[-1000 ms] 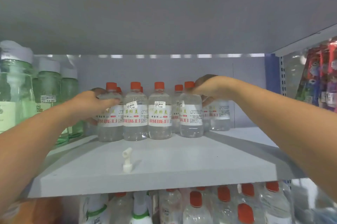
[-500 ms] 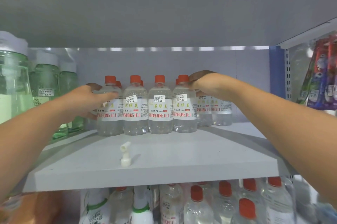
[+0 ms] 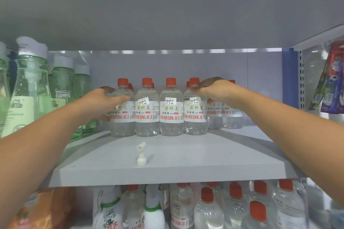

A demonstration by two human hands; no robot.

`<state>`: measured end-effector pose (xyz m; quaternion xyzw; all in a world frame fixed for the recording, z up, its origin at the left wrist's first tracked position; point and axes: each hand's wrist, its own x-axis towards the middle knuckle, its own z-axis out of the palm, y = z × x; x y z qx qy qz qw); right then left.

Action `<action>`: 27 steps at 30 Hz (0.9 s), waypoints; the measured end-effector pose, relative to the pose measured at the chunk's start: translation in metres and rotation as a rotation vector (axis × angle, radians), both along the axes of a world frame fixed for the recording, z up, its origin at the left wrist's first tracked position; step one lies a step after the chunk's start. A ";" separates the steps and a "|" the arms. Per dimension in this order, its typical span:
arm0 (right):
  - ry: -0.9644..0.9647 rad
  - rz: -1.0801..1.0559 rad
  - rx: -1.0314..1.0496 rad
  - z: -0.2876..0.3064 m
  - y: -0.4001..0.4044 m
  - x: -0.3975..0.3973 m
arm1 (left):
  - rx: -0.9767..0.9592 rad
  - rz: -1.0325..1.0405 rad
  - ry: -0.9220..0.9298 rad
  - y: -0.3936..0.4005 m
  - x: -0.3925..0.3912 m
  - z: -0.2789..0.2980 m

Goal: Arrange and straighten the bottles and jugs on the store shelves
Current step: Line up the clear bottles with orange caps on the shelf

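Observation:
Several clear bottles with orange caps and white labels stand in a row at the back of the grey shelf (image 3: 186, 156). My left hand (image 3: 101, 102) grips the leftmost front bottle (image 3: 122, 117) around its shoulder, thumb across the front. My right hand (image 3: 214, 91) curls over the shoulder of the rightmost front bottle (image 3: 195, 115), fingers by its cap. Two middle bottles (image 3: 147, 115) (image 3: 171, 115) stand between them, labels facing forward. More bottles of this kind stand behind and to the right (image 3: 231, 117).
Tall green bottles with white caps (image 3: 61, 87) fill the shelf's left side. A small white nozzle piece (image 3: 141, 153) stands near the shelf's front edge. The shelf below holds more orange-capped bottles (image 3: 206, 208) and white spray bottles (image 3: 154, 210). Hanging packets (image 3: 333, 81) are at the right.
The rightmost front bottle has been pulled in line with the row and turned label-forward. Both hands stay on the end bottles; the view has tilted slightly.

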<state>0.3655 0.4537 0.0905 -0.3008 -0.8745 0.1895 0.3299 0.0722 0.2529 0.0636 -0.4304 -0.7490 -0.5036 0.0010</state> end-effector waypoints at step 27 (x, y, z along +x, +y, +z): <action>0.323 -0.238 -0.265 -0.342 -0.098 0.139 | -0.058 -0.238 -0.201 0.066 0.237 -0.330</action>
